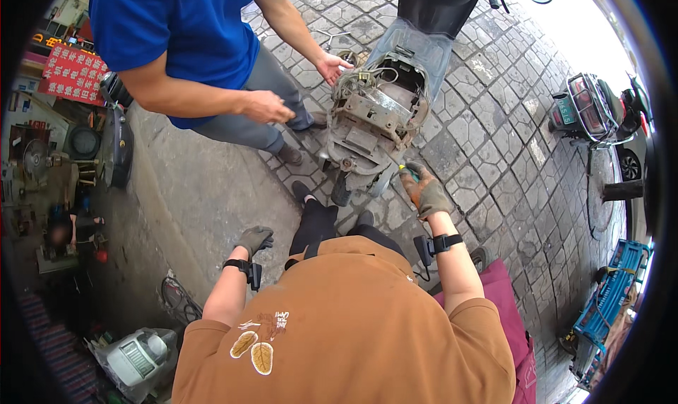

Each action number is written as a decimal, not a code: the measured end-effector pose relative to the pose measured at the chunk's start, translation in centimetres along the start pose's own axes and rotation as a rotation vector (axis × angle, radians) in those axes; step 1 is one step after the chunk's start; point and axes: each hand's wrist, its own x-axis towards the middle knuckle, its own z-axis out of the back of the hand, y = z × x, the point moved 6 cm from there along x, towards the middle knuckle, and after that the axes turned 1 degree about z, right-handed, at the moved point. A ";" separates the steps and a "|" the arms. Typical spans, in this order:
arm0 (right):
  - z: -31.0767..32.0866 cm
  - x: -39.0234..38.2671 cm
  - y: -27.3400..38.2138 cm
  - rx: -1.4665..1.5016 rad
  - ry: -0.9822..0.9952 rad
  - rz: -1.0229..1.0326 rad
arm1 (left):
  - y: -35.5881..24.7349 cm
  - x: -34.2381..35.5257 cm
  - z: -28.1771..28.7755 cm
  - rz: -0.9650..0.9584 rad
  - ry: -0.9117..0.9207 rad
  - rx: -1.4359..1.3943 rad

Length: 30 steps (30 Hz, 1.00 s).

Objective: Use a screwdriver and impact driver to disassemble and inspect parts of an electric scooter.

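Head view, right hand (426, 192) tool tip unclear

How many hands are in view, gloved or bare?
4. The person's gloved left hand hangs at lower centre; the gloved right hand holds a small tool by the stripped scooter. A co-worker's two bare hands are above it.

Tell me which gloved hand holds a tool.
The right hand, raised beside the stripped grey scooter frame, grips a green-handled tool. The left hand hangs closed, apparently empty, away from it.
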 end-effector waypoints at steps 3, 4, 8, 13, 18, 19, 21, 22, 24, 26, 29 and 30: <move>-0.2 1.2 0.3 -0.091 -0.008 0.017 | -1.5 2.2 -0.5 -0.062 -0.002 0.065; 0.6 1.0 2.0 -0.068 0.035 0.004 | 0.9 4.5 0.0 -0.133 -0.058 0.170; 1.0 2.1 -0.3 -0.126 0.007 0.019 | -5.9 1.2 -2.1 -0.109 0.103 -0.127; 2.1 2.4 1.0 -0.127 0.007 0.040 | -5.8 0.4 -2.0 -0.018 0.082 -0.167; 2.0 2.1 1.9 -0.146 0.125 -0.043 | -4.1 -1.1 -1.3 0.061 0.043 -0.092; 2.0 1.9 2.3 -0.152 0.131 -0.039 | -3.4 -1.1 -1.2 0.064 0.041 -0.101; 2.3 1.3 3.4 -0.153 0.144 -0.034 | -2.2 -1.1 -1.1 0.082 0.038 -0.117; 2.3 1.2 3.6 -0.161 0.150 -0.029 | -2.0 -1.2 -1.3 0.085 0.036 -0.128; 2.3 1.0 4.9 -0.192 0.106 0.058 | -1.4 -1.5 -1.3 0.131 0.006 -0.129; 2.5 0.5 6.8 -0.241 0.112 0.094 | -1.1 -1.5 -1.5 0.106 0.011 -0.148; 2.2 0.8 8.4 -0.321 0.116 0.166 | -0.7 -1.2 -1.7 0.080 0.021 -0.187; 2.0 1.1 9.0 -0.355 0.117 0.207 | -0.5 -1.0 -1.7 0.081 0.021 -0.214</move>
